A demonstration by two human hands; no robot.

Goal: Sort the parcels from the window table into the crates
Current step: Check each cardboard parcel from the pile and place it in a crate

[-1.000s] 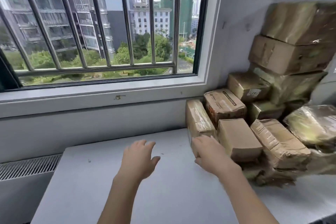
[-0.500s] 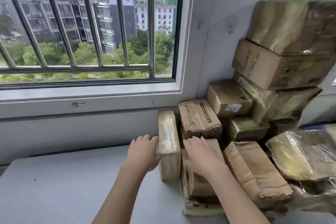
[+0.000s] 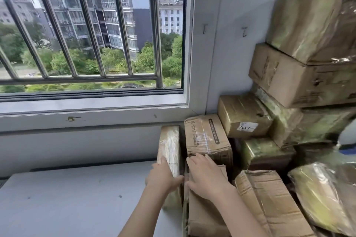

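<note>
Brown parcels are piled on the grey table (image 3: 77,202) in the corner right of the window. A narrow parcel wrapped in shiny tape (image 3: 169,146) stands on edge at the pile's left side. My left hand (image 3: 163,178) grips its near end, fingers on the left face and thumb in the gap on the right. My right hand (image 3: 206,178) lies flat, fingers spread, on a plain cardboard box (image 3: 206,215) beside it. Its fingertips touch a printed box (image 3: 208,136) behind. No crate is in view.
Larger boxes (image 3: 300,81) are stacked high against the wall at the right, with taped parcels (image 3: 244,115) below them. A crumpled box (image 3: 269,202) and a plastic-wrapped parcel (image 3: 323,196) lie at the near right. The barred window (image 3: 92,31) and sill run behind the table.
The view has moved closer to the pile. My left hand has closed round the narrow parcel's near end, and my right hand has slid forward over the cardboard box to the printed box.
</note>
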